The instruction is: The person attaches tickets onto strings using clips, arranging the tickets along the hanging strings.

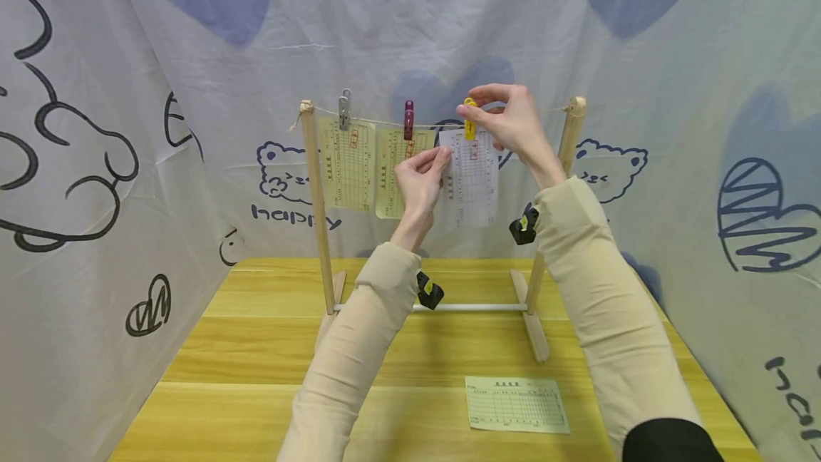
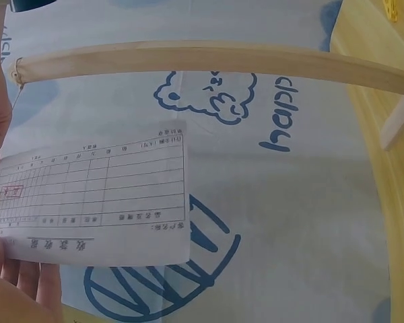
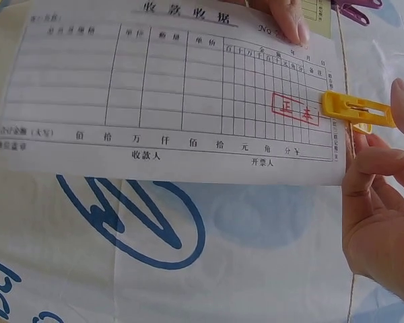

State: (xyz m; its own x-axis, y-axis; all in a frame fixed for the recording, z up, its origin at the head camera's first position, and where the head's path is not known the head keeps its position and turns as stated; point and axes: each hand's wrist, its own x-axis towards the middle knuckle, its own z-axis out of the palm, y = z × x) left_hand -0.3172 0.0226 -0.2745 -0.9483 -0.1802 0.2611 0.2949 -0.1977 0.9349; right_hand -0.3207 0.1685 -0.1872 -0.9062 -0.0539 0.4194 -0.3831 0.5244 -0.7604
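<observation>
A white receipt form [image 1: 471,187] with a red stamp hangs from a string, a yellow clothespin [image 1: 470,127] on its top edge. At the clothespin's upper end is my right hand [image 1: 513,116], thumb and fingers around it. My left hand [image 1: 420,180] pinches the receipt's left edge near the top. In the right wrist view, the clothespin's jaws [image 3: 333,105] overlap the paper beside the red stamp, and the thumb meets the handle end. Two yellowish receipts [image 1: 348,170] hang further left, one under a grey clothespin [image 1: 344,109], the other under a maroon clothespin [image 1: 408,120].
The string [image 1: 545,111] runs between two wooden posts [image 1: 314,198] of a rack with a white crossbar [image 1: 481,307]. Another pale receipt [image 1: 516,405] lies flat on the wooden table [image 1: 244,376]. A printed cloth [image 1: 212,91] hangs behind and along the sides.
</observation>
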